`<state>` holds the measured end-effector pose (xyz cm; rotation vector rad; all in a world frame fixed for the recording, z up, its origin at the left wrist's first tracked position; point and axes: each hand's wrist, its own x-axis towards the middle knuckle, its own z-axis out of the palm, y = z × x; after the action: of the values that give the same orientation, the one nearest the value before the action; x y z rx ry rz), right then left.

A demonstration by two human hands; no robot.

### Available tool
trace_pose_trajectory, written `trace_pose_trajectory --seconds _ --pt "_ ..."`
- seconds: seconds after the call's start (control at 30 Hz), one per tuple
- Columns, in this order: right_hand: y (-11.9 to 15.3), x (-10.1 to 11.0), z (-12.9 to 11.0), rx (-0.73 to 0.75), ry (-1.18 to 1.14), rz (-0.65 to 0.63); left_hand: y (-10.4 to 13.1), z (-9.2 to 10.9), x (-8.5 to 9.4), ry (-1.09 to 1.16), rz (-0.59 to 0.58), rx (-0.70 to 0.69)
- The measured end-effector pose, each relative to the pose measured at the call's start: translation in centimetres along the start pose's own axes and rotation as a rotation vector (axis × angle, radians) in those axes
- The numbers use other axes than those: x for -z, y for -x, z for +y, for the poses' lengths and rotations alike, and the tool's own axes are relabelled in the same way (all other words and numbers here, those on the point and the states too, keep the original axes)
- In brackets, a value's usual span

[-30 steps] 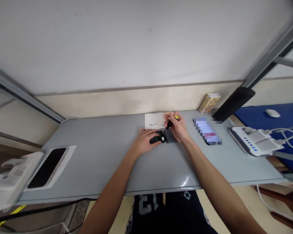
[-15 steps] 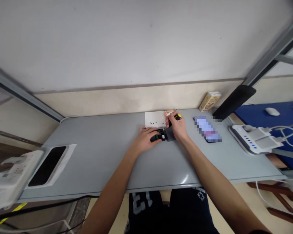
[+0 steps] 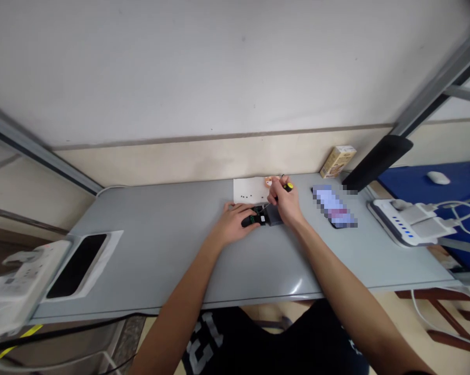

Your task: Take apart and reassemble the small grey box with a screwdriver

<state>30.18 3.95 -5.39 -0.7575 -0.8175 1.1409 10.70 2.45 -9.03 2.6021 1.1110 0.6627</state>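
An opened dark electronic device, with bits of green circuit board and a small white label, lies flat on the grey table. My left hand holds its left end between thumb and fingers. Closed around a screwdriver with a black and yellow handle, my right hand is over the device's dark grey right part. The screwdriver's thin shaft slants down left to the circuit board area. Just behind, a white sheet of paper bears several tiny dark pieces, too small to identify, and an orange cartoon picture.
A phone with a lit screen lies to the right, near a yellow carton and a white power strip with plugged-in chargers. At left, a dark phone rests on white paper beside another power strip. A wall closes the back.
My right hand has shifted very slightly, with the screwdriver still at the device. The left hand keeps its hold. My legs have spread apart below the table.
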Motion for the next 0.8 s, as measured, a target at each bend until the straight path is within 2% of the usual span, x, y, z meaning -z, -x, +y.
trace_pose_trajectory --seconds 0.17,0.3,0.5,0.67,0.8 --pt "0.0 0.0 -1.1 -0.111 -0.106 -0.146 -0.1 -0.1 -0.3 0.013 0.027 0.005" --pt "0.1 0.3 -1.4 -0.129 -0.134 -0.132 -0.1 -0.1 -0.4 0.02 0.038 0.006" --pt "0.0 0.3 -0.5 -0.01 -0.017 -0.058 0.0 -0.1 -0.2 0.013 0.028 0.007" --pt "-0.1 0.1 -1.1 -0.076 -0.065 -0.147 0.0 -0.2 -0.3 0.001 0.026 0.0" --pt "0.1 0.4 -1.4 -0.096 -0.092 -0.148 -0.1 -0.2 -0.2 0.001 0.022 -0.005"
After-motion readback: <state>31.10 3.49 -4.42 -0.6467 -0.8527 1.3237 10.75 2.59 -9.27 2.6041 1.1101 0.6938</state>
